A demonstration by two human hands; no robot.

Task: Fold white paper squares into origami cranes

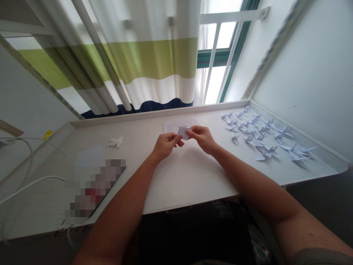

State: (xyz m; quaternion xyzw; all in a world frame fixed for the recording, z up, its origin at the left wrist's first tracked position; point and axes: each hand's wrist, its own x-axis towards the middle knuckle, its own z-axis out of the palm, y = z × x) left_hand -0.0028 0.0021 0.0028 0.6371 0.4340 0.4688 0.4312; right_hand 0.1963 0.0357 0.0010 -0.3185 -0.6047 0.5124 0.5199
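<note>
Between my two hands, a small folded square of white paper is held above the middle of the table. My left hand pinches its left side between thumb and fingers. On the right side, my right hand grips the paper's edge with thumb and forefinger. Behind the hands lies a flat sheet of paper with dark markings, partly covered by them. Several folded white paper cranes stand grouped on the right part of the table.
The white table has a raised rim along its back. At the left are a crumpled white tissue, a pale sheet, a blurred-out flat object and white cables. A striped curtain hangs behind.
</note>
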